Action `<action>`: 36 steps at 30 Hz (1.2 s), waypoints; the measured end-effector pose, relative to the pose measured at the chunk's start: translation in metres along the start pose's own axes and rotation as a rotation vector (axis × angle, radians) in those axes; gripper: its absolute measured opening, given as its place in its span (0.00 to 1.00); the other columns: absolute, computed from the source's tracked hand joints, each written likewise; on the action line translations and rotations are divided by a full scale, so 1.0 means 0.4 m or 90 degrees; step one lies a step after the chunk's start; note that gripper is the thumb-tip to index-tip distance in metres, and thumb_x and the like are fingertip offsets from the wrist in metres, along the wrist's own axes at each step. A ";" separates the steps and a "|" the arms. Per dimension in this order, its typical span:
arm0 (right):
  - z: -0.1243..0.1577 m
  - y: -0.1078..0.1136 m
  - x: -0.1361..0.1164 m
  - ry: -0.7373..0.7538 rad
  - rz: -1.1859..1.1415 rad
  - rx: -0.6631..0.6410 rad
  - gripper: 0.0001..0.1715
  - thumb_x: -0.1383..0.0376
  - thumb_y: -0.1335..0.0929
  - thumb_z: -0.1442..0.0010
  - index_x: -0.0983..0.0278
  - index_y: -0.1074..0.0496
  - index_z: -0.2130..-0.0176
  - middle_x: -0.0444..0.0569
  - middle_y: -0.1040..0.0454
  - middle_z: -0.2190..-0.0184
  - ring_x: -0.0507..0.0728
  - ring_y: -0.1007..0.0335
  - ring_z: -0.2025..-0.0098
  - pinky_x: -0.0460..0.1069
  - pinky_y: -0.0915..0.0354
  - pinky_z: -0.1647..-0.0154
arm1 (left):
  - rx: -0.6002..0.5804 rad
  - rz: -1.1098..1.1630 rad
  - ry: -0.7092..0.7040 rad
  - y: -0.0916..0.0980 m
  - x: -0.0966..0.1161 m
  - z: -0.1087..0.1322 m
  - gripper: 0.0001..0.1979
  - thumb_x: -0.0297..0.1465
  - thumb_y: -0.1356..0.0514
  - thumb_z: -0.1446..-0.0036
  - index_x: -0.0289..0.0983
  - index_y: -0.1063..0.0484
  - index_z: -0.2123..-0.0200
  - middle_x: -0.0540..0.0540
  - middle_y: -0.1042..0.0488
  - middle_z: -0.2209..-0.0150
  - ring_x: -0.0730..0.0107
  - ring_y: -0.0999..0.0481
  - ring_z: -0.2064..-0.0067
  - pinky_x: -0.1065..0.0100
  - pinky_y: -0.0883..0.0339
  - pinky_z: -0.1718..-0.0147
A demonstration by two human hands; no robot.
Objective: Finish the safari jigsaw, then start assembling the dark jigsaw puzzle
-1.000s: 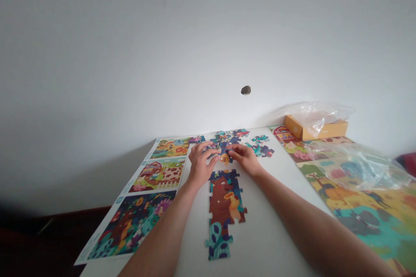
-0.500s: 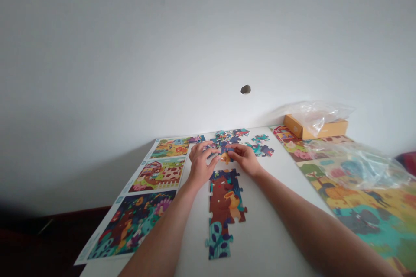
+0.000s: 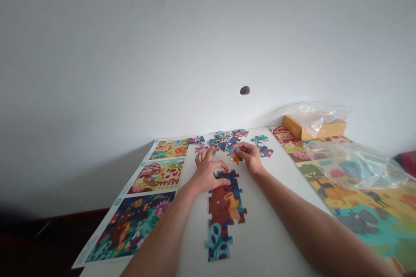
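Between the thumb and fingers of my right hand (image 3: 251, 156) is a blue and orange puzzle piece (image 3: 235, 155), tilted up above the table. My left hand (image 3: 209, 172) has its fingers apart, with the thumb and index finger over the top end of the joined puzzle section (image 3: 224, 212). That section shows a brown bear with an orange jar and teal leaves, and its upper left part is hidden by my left hand. Behind both hands lies a heap of loose puzzle pieces (image 3: 224, 140).
On the left lies a reference sheet (image 3: 180, 177) with three pictures. A colourful picture mat (image 3: 338, 199) covers the right side, bearing an orange box (image 3: 328, 130) and clear plastic bags (image 3: 312, 114). The wall (image 3: 162, 73) has a hole in it.
My left hand has come nearer, from beside the puzzle piece to the top of the joined section. My right hand has shifted slightly right, keeping the piece and tilting it up.
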State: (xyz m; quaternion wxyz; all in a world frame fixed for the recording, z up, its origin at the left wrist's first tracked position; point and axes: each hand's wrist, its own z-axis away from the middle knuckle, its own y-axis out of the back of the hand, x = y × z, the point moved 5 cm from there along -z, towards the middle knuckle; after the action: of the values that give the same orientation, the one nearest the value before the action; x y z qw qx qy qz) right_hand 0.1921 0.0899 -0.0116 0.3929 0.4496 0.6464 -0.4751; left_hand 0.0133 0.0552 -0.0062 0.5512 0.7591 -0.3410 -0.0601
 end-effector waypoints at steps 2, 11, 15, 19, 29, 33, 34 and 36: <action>0.001 -0.002 -0.001 -0.004 -0.002 0.000 0.19 0.56 0.25 0.55 0.64 0.24 0.65 0.46 0.25 0.78 0.54 0.32 0.78 0.49 0.35 0.75 | -0.001 0.001 0.000 0.001 0.000 -0.001 0.19 0.45 0.24 0.61 0.51 0.18 0.63 0.43 0.38 0.36 0.36 0.45 0.33 0.30 0.52 0.38; -0.002 0.002 0.010 0.016 0.125 0.005 0.18 0.55 0.27 0.51 0.65 0.23 0.63 0.46 0.25 0.76 0.53 0.34 0.76 0.48 0.37 0.73 | -0.020 -0.005 0.040 0.000 -0.006 -0.003 0.22 0.46 0.25 0.60 0.50 0.21 0.59 0.42 0.38 0.37 0.34 0.45 0.34 0.26 0.55 0.40; -0.006 0.008 0.017 0.050 0.373 0.025 0.14 0.58 0.30 0.47 0.63 0.21 0.63 0.41 0.33 0.81 0.51 0.42 0.77 0.47 0.44 0.74 | 0.053 -0.008 0.101 0.010 -0.030 -0.005 0.12 0.39 0.32 0.47 0.47 0.24 0.58 0.43 0.34 0.39 0.41 0.42 0.35 0.30 0.51 0.40; -0.007 0.002 0.023 0.052 0.483 -0.012 0.13 0.60 0.31 0.46 0.61 0.20 0.63 0.40 0.35 0.82 0.52 0.42 0.77 0.47 0.45 0.73 | 0.061 -0.020 0.141 0.007 -0.046 -0.005 0.12 0.31 0.33 0.48 0.45 0.25 0.59 0.44 0.33 0.40 0.42 0.42 0.35 0.33 0.50 0.40; -0.005 -0.006 0.019 0.022 0.578 -0.042 0.14 0.61 0.31 0.44 0.61 0.19 0.59 0.42 0.28 0.78 0.53 0.35 0.73 0.46 0.42 0.69 | -0.003 -0.045 0.177 0.009 -0.036 -0.007 0.18 0.34 0.33 0.49 0.47 0.26 0.53 0.46 0.36 0.37 0.43 0.46 0.33 0.35 0.53 0.37; -0.003 -0.012 0.018 0.021 0.589 -0.062 0.13 0.62 0.31 0.44 0.61 0.19 0.59 0.43 0.26 0.76 0.53 0.33 0.72 0.46 0.41 0.68 | -0.012 -0.045 0.168 0.007 -0.033 -0.006 0.19 0.33 0.35 0.48 0.48 0.27 0.51 0.45 0.36 0.37 0.45 0.45 0.33 0.35 0.53 0.37; -0.002 -0.014 0.018 0.024 0.596 -0.067 0.13 0.63 0.31 0.44 0.60 0.19 0.59 0.43 0.25 0.75 0.53 0.33 0.72 0.46 0.41 0.67 | -0.012 -0.045 0.166 0.006 -0.033 -0.005 0.19 0.32 0.35 0.48 0.47 0.27 0.51 0.45 0.36 0.37 0.45 0.45 0.33 0.34 0.53 0.37; -0.002 -0.017 0.017 0.032 0.615 -0.077 0.13 0.63 0.31 0.43 0.59 0.19 0.59 0.43 0.23 0.72 0.53 0.31 0.70 0.47 0.40 0.65 | -0.012 -0.045 0.165 0.005 -0.033 -0.003 0.19 0.32 0.35 0.48 0.47 0.27 0.51 0.45 0.36 0.37 0.46 0.44 0.33 0.34 0.53 0.37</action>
State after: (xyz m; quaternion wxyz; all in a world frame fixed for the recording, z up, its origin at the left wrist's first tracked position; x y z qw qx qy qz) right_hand 0.1835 0.0910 -0.0161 0.5783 0.6859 0.3993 -0.1890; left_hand 0.0032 0.0636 -0.0078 0.5952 0.7669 -0.2395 0.0159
